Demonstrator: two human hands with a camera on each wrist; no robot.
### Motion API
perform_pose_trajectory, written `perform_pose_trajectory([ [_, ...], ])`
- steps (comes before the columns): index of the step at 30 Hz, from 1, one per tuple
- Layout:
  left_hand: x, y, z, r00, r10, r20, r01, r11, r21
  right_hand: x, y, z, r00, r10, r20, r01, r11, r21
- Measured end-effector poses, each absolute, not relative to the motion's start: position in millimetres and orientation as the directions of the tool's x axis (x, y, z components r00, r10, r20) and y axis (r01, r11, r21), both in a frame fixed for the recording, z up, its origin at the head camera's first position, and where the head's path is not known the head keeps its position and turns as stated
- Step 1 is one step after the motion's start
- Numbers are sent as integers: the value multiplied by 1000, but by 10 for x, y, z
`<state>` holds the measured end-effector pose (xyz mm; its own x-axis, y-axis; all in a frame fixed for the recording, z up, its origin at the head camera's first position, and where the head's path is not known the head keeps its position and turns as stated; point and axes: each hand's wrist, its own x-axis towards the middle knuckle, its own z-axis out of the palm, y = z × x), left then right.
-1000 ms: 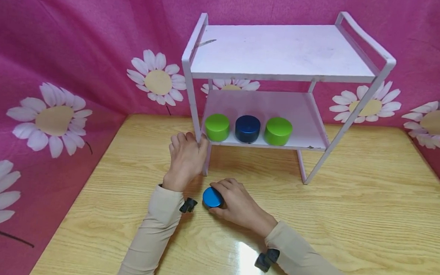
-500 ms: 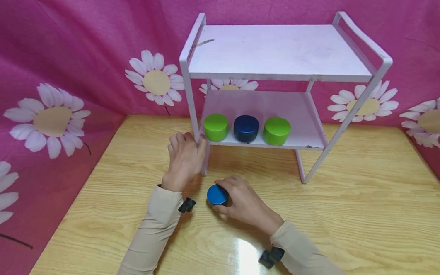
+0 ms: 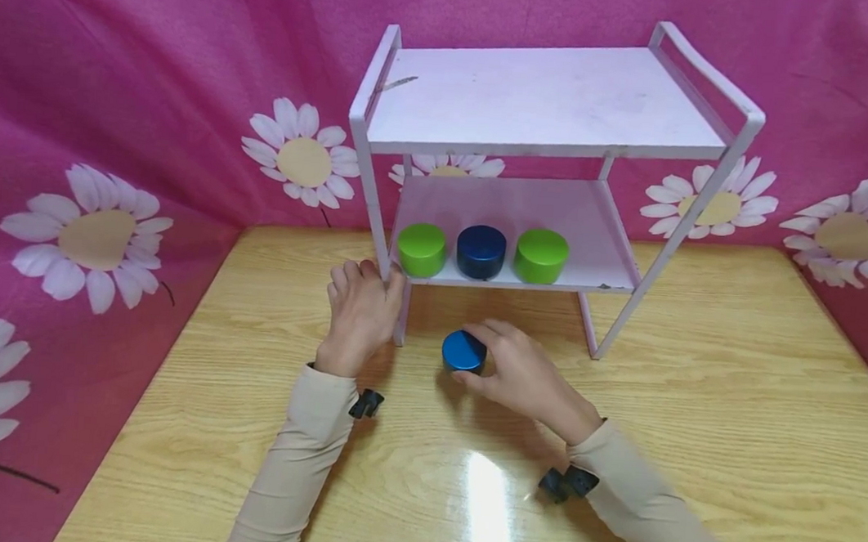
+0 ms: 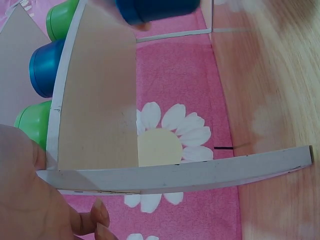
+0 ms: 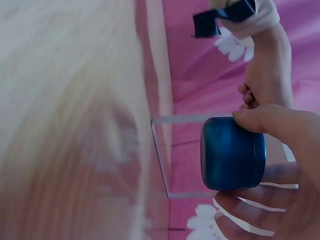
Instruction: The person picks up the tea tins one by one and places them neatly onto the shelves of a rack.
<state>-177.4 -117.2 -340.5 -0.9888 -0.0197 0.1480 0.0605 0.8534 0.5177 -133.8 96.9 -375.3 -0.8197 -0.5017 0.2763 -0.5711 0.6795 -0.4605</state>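
My right hand pinches a round, shiny blue canister between thumb and fingers. It is held above the table in front of the rack, and the right wrist view shows a lid seam on the canister. With my left hand I grip the front left post of the pale pink two-tier rack, at lower-shelf height. Along the front of that shelf stand a green canister, a dark blue canister and another green canister, slightly apart.
The rack's lower shelf extends right of the canisters, and its top shelf sits above them. A wooden table bears the rack. Behind hangs a pink cloth with large daisies.
My right hand has carried the blue canister up from the table, rightward and toward the rack. The left hand keeps its grip on the post. The view has shifted slightly.
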Motion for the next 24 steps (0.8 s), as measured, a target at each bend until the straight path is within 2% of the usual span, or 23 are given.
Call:
perform_pose_trajectory([
  [6,-1784,-1170,-3392,-990,-14,144,63,852,520,-1372,1152,-3657,-832,-444,333,-553,718,-422],
  [12,-1780,-1169,-3387,-990,-18,142,60,848,526,-1384,1275,-3554,-824,-414,387,-559,706,-435],
  [24,-1777,-1166,-3405,-989,-25,143,55,845,532,-1362,1486,-3437,-831,-375,411,-537,732,-420],
])
